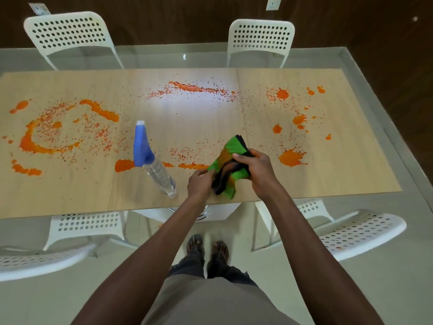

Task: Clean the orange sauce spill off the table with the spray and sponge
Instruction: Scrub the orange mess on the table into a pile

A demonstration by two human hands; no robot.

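Head view: both my left hand (199, 181) and right hand (257, 168) grip the green cloth (230, 163), stained orange, just right of the spray bottle (152, 160). Orange sauce (35, 141) spatters the table (70, 195) on both sides of the bottle.

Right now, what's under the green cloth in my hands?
The green cloth is gripped by the left hand and the right hand above the wooden table. An orange streak runs up to its left edge; whatever lies directly beneath is covered.

Matt pale wood table (70, 195), clear plastic spray bottle (161, 177), soft cloth (232, 160)
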